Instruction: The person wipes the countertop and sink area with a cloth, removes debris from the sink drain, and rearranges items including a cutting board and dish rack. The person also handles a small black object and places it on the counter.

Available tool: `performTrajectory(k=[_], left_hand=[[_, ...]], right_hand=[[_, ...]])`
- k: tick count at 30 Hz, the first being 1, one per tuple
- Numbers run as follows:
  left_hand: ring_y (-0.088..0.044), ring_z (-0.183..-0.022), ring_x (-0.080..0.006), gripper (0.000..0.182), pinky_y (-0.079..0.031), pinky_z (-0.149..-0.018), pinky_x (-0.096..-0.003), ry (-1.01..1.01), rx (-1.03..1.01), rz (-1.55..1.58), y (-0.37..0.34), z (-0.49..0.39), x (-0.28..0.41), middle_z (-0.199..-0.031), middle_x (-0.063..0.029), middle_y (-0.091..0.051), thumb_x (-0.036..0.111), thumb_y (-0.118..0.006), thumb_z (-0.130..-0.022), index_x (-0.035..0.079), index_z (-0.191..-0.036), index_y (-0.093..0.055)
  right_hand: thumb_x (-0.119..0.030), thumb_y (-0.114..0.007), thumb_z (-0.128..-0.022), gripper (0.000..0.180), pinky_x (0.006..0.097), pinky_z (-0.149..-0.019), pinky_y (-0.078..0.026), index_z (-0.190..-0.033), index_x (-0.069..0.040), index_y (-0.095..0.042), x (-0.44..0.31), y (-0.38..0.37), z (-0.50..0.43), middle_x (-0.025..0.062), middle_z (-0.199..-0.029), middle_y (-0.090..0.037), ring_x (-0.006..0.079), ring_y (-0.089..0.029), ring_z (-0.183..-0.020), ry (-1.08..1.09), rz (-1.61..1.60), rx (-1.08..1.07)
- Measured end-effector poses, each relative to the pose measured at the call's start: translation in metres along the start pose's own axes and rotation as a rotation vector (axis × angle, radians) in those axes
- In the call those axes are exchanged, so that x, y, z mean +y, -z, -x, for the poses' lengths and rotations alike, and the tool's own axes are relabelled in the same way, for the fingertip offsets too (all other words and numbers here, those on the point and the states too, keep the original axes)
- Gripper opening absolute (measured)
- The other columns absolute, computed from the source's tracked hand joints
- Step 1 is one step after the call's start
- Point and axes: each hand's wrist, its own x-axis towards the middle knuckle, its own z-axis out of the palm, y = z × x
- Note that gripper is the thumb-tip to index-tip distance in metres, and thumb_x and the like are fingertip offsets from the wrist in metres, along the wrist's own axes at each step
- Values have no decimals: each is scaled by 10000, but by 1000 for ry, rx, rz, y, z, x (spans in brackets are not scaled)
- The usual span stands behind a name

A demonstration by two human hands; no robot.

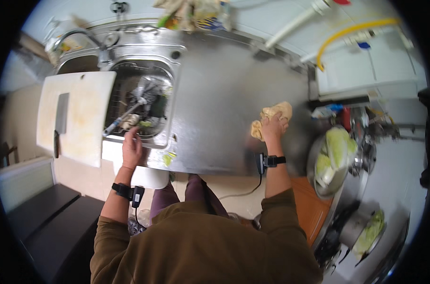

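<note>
My right hand (273, 126) presses a crumpled yellow cloth (280, 108) against the stainless steel worktop (215, 88), toward its right end. At the near left corner of the sink, my left hand (131, 147) is by the rim with nothing seen in it; its fingers are slightly bent. Inside the sink basin (169, 106) are a wire rack, a long-handled metal scrubber or brush (124, 117), a pale rag (129, 121) and green scraps. Green leaf bits (167, 158) lie on the worktop's front edge, right of my left hand.
A white cutting board (83, 117) bearing a knife (61, 117) spans the sink's left side. Behind stands a curved faucet (76, 32). On the right are a metal bowl of cabbage (316, 184), a pot (353, 225) with leaves, and a yellow hose (357, 26).
</note>
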Motion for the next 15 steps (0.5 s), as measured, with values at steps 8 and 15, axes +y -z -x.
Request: performTrajectory(k=[8,15], left_hand=[[-600,-845,-363,316,-506,-735,-410,17,-94,5,22,-1,-8,-940,-172,-592,-21,-553,-813,54,-1119,-575],[-600,-751,-348,231,-498,-659,-398,95,-53,68,27,-4,-14,-849,-160,-595,4,-561,-799,53,-1019,-609]], right_hand=[[-465,-655,-808,808,456,-982,-393,-1318,120,-430,-202,20,-28,367,-1176,-486,451,-471,-1124,652,-226,-112],[-311,-646,-847,372,443,-867,-464,-1097,-35,-642,-362,71,-52,165,-1047,-609,376,-585,-975,1047,-119,198]])
